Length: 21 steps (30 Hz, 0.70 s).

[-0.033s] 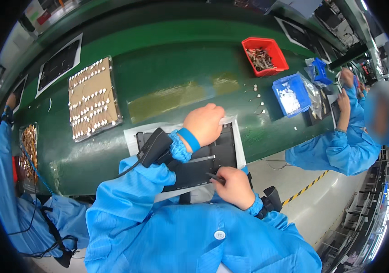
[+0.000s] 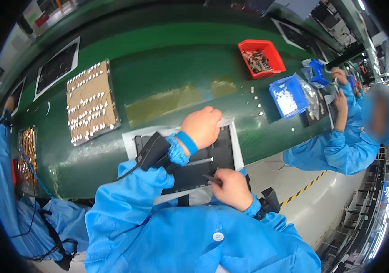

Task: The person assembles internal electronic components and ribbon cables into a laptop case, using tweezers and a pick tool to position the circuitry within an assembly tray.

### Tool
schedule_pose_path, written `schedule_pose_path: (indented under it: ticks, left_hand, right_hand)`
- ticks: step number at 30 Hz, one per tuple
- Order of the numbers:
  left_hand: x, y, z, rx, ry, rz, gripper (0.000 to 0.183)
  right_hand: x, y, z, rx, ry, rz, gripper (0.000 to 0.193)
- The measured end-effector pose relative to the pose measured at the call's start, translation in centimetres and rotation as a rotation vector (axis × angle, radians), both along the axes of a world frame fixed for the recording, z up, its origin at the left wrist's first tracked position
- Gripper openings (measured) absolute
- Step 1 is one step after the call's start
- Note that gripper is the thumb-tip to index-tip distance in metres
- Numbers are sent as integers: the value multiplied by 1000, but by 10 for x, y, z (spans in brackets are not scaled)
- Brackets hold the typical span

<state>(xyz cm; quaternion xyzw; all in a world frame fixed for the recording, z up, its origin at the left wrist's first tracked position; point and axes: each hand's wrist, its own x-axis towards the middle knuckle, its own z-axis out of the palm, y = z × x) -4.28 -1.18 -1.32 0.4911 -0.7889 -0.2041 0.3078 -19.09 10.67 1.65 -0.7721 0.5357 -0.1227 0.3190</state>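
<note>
A flat black panel [image 2: 190,176] with a pale strip across it lies in front of me on a white sheet [image 2: 239,152]. My left hand [image 2: 202,126] rests over the panel's far edge with its fingers curled down; what they may hold is hidden beneath the hand. Near the panel's right front corner, my right hand [image 2: 232,190] is closed round a slim black tool [image 2: 212,179], perhaps tweezers. The tool's tip points left, over the panel's surface.
On the green bench [image 2: 167,68] stand a cardboard tray [image 2: 87,85] of white-tipped wires, a red bin [image 2: 277,64] of small parts and a blue bin [image 2: 303,98] of white pieces. Co-workers in blue sit at right [image 2: 321,152] and left [image 2: 1,168].
The view has shifted very slightly, so the bench things sit a little further left. Both hands keep their places at the panel, and the black tool stays in my right hand.
</note>
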Motion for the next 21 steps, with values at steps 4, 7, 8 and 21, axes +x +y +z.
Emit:
schedule_pose_path:
  ticks: [4,7,8,21]
  left_hand:
    - [4,5,2,10,11,7,14]
    - [6,10,2,28,-5,7,15]
    - [7,10,3,37,-16,15,15]
    - [5,-2,27,-148,-274,6,24]
  right_hand:
    - [5,-3,-1,-18,121,81,14]
    - [0,-13,7,-7,116,140,16]
    - [-1,-18,12,24,86,189,17]
    - [-71,-323,38,-487,297,-282,21]
